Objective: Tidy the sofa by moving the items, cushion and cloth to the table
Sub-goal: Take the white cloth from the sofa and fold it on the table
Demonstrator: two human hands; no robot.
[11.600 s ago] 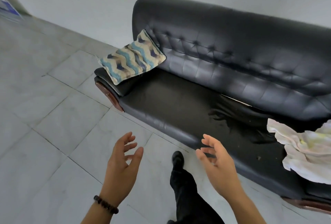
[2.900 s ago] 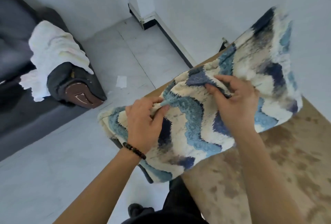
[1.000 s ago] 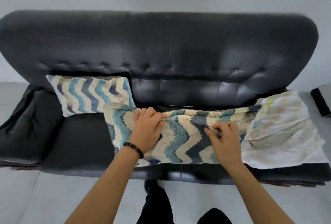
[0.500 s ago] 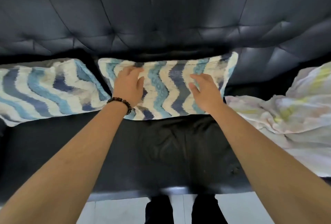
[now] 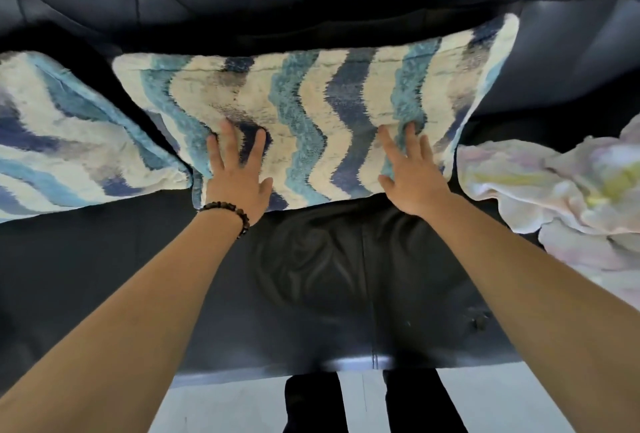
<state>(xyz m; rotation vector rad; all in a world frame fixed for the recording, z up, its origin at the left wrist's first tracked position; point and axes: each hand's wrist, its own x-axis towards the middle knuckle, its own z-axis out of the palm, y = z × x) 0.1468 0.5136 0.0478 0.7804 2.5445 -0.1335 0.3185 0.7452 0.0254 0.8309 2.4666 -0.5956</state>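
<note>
We're leaning over one black leather sofa [image 5: 311, 277], creased seat below, tufted back on top, with a strip of pale floor [image 5: 235, 405] past its front edge. Two zigzag cushions sit on it: the middle cushion [image 5: 311, 103] against the backrest, the second cushion [image 5: 69, 142] just beside it on the left. One crumpled pale cloth [image 5: 554, 197] lies on the seat, just right of the middle cushion. Two dark trouser legs [image 5: 311, 401] stand at the front. Left hand [image 5: 237, 180] and right hand [image 5: 414, 176] both press flat on the middle cushion, fingers straight and spread, gripping nothing. One beaded bracelet [image 5: 228, 209] circles the left wrist.
</note>
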